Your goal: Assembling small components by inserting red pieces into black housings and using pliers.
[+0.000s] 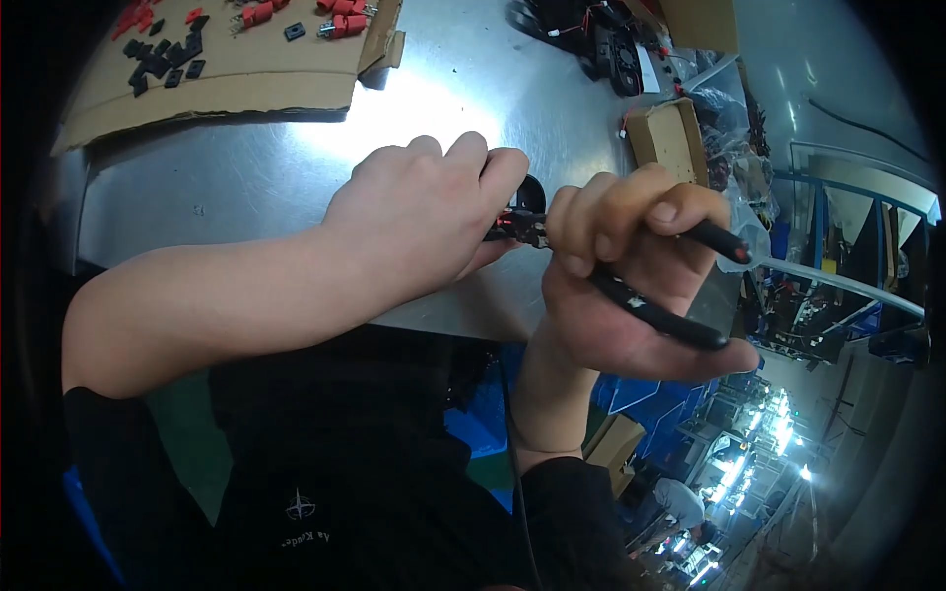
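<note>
My left hand (pixel 424 202) is closed, back of the hand up, over the steel tabletop. A small black part (pixel 531 193) with a rounded edge shows past its fingertips; the fingers hide most of it. My right hand (pixel 641 266) grips a pair of pliers with black handles (pixel 658 313), the handles spread apart. The dark jaws of the pliers reach to the left hand's fingertips, beside a bit of red. Whether the jaws bite on the part I cannot tell.
A cardboard sheet (pixel 246 100) at the far left bears several red connectors (pixel 343 26) and small black square pieces (pixel 166 63). Black fan-like units (pixel 623 61) lie at the back right, near an open cardboard box (pixel 670 138). Another person (pixel 680 502) is in the background.
</note>
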Motion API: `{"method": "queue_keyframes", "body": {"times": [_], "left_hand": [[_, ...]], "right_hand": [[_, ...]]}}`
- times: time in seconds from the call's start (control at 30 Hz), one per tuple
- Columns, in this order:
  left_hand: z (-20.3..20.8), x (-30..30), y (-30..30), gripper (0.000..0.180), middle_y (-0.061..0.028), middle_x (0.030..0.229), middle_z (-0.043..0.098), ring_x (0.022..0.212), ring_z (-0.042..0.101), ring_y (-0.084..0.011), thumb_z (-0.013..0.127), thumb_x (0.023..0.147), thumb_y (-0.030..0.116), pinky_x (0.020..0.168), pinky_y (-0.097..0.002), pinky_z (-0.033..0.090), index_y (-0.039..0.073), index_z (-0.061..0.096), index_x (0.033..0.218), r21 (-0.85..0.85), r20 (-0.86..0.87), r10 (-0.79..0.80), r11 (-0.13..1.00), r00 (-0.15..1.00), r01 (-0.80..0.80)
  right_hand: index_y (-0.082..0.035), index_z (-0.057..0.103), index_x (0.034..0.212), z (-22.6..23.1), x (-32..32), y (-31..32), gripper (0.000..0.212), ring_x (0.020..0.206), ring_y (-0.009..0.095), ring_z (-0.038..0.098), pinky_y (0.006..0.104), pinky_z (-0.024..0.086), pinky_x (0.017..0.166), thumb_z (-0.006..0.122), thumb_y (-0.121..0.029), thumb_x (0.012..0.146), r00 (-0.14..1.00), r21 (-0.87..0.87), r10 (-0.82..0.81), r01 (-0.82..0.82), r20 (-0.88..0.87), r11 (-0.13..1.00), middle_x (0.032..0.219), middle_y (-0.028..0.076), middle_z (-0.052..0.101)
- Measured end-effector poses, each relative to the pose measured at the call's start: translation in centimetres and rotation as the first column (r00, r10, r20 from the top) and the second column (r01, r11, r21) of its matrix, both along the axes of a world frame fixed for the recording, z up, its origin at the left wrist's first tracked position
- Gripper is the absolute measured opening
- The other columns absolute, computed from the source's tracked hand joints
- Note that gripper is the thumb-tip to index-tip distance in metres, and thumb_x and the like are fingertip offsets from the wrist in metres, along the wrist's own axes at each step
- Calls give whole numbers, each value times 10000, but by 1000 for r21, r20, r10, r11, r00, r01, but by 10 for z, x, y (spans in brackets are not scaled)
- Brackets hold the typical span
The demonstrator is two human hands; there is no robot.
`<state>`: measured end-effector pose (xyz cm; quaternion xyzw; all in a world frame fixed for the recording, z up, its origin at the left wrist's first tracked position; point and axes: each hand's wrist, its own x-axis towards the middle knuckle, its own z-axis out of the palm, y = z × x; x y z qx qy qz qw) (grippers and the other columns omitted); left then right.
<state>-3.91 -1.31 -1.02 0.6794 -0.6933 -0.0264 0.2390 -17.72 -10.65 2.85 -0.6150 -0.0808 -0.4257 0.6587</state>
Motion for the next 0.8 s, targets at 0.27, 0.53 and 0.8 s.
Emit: {"method": "queue_keyframes", "body": {"times": [0.27,0.53,0.8], "left_hand": [[-1,-1,0,538,-102,925,637,751,725,-266,828,815,420,563,-351,590,50,552,1092,-31,-23,2,1000,1000,-3],[2,-2,0,468,-158,949,683,792,753,-314,814,834,336,603,-368,612,37,576,1104,28,-55,24,999,998,-23],[10,-2,-2,429,-179,938,697,779,752,-338,784,882,335,680,-393,618,26,589,1107,113,-160,2,993,987,16]], "right_hand": [[3,482,1154,5,1,9,982,645,187,478,326,381,564,457,-928,843,993,106,-86,95,-86,990,859,126,488],[-7,479,1017,-11,13,21,1203,611,106,467,239,332,543,354,-1109,550,979,-148,-200,191,-46,970,773,45,493],[-82,463,981,-6,9,-1,890,530,107,332,278,286,509,523,-946,777,999,101,22,-18,-36,995,714,16,381]]}}
